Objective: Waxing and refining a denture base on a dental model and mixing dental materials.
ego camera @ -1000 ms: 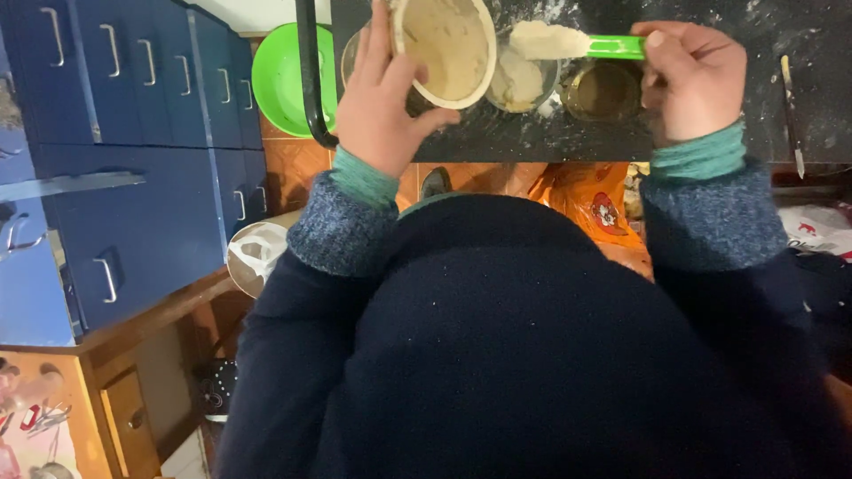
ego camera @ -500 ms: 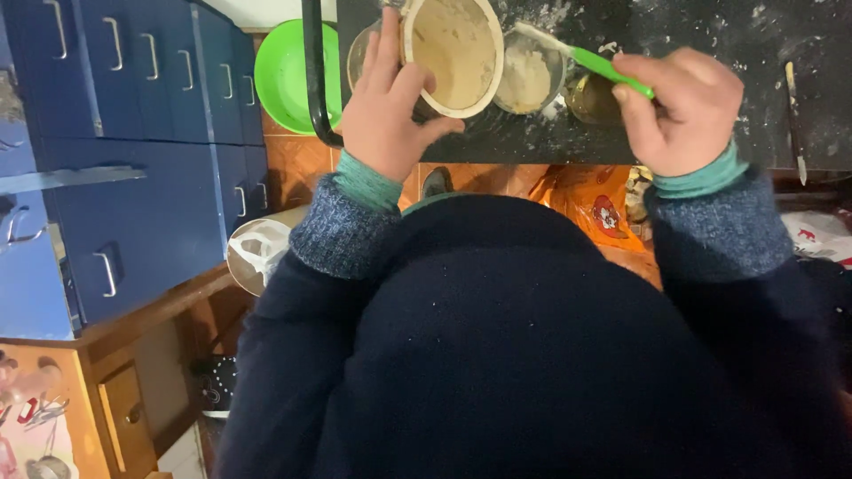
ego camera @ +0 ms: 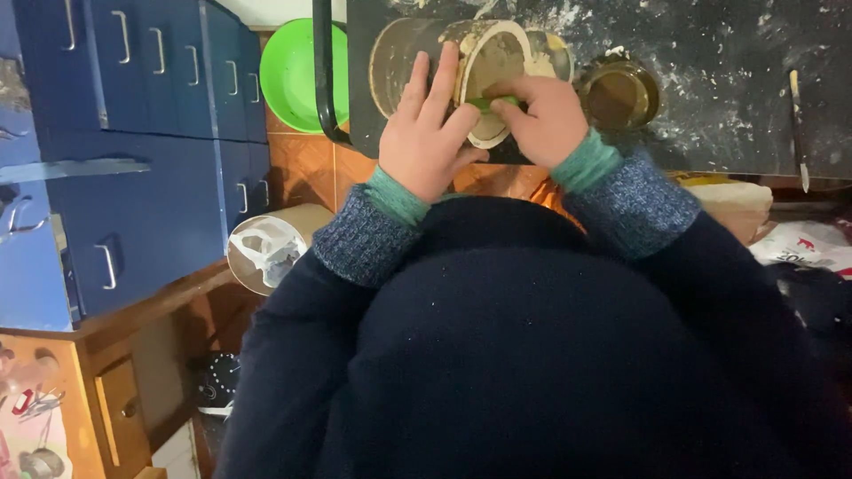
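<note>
Head view shows the left hand (ego camera: pixel 429 133) clasped round a batter-smeared cylindrical tin (ego camera: pixel 444 75), tipped on its side over the flour-dusted dark worktop (ego camera: pixel 710 80). The right hand (ego camera: pixel 543 117) pinches a green-handled spatula (ego camera: pixel 484 103) at the tin's mouth. Scraping well probably means keeping the tin steady and tilted toward the small round glass jar (ego camera: pixel 619 93) just beside it, sweeping the rim evenly.

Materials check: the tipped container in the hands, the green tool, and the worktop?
Container: looks like clear glass or rigid plastic, see-through wall smeared with pale batter; can't tell which. Green tool gripped by the right hand: probably plastic or silicone, uniform bright colour, mostly hidden. Worktop: dark speckled stone-like slab, dusted with flour. Left hand steadies the container.
</note>
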